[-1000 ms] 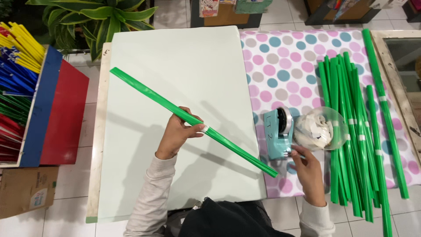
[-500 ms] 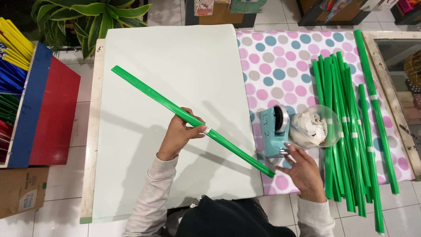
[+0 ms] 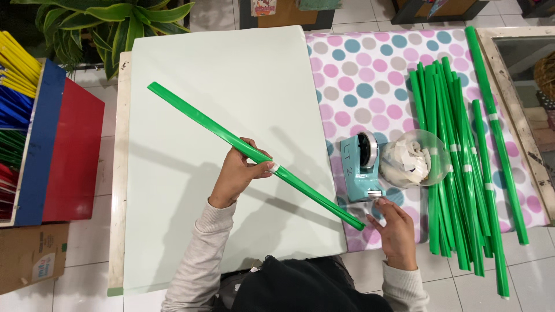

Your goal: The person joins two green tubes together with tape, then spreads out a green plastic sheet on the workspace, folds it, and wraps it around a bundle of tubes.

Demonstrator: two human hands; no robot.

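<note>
One light, springy green roll | left hand pinches its taped middle, best hold | right hand fingertips at tape dispenser, holding nothing visible.

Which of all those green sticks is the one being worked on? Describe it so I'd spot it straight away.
Find the pale board covering the table's left half. One long green strip lies diagonally across it, pinned mid-length by the left hand. Unlike the bundled green strips on the polka-dot cloth, it lies alone.
</note>
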